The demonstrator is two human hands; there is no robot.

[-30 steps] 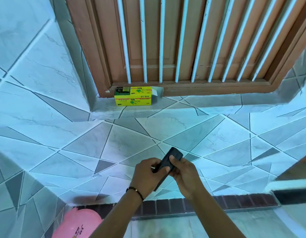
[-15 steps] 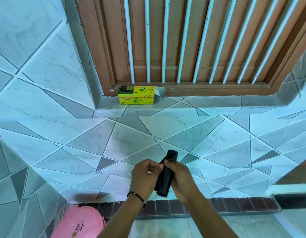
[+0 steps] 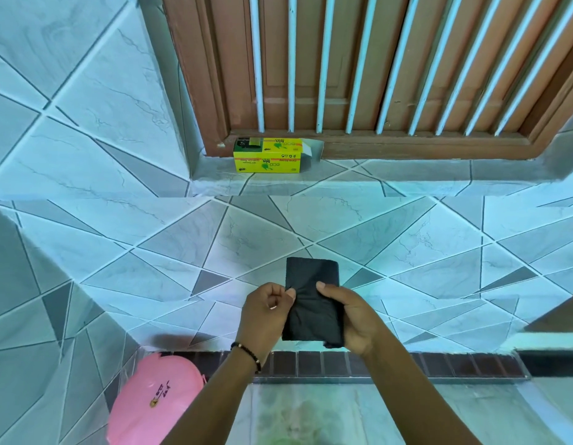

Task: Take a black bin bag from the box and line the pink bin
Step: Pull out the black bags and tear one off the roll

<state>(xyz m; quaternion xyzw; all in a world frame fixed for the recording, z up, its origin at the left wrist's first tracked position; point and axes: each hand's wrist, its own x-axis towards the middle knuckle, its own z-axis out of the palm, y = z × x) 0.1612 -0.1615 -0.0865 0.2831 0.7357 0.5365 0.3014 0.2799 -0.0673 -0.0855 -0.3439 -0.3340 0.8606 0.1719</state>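
Unrolled since a moment ago, the black bin bag (image 3: 312, 300) is a flat folded pad at frame centre, pinched by left hand (image 3: 267, 311) and right hand (image 3: 351, 316) fingers. Unfolding is under way; next, shaking it open for the pink bin (image 3: 153, 403), lower left.

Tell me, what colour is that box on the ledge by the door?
The box is bright yellow with green print, seen in the head view.

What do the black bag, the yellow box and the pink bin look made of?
Black bag: thin matte plastic film, folded and creased. Yellow box: printed cardboard, with an open end flap. Pink bin: probably smooth moulded plastic, slightly glossy.
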